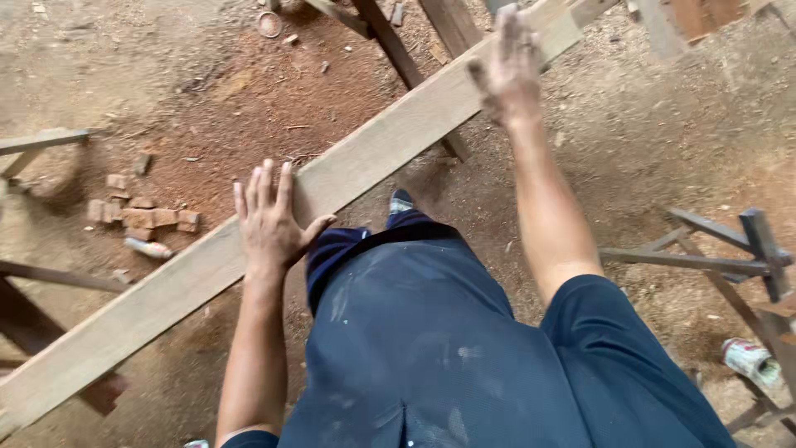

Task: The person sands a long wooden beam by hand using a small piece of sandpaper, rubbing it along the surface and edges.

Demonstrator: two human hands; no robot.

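**Two flat palms on a long plank**

Head view: nearest the camera is the person's dark blue, dust-marked shirt [431, 348], with both bare forearms reaching out from it. The left hand [269, 220] lies palm-down on the long pale wooden plank [365, 158], fingers spread and straight, thumb hooked over the near edge; it presses rather than grips. The right hand [510, 70] is further up the same plank, also open with fingers splayed, but it is motion-blurred, so I cannot tell whether it bears on the wood or hovers just above it.

The plank runs diagonally from lower left to upper right, above a sawdust-strewn dirt floor [207, 91], with darker timber [398, 58] crossing beneath its upper part. A wooden trestle [730, 257] stands to the right, with a crumpled can [750, 361] below it; small brick pieces [141, 217] lie to the left.

To steady the plank well, my judgement is that both palms should stay flat and well apart, weight pressed straight down, thumbs kept clear of any pinch point against the supports.
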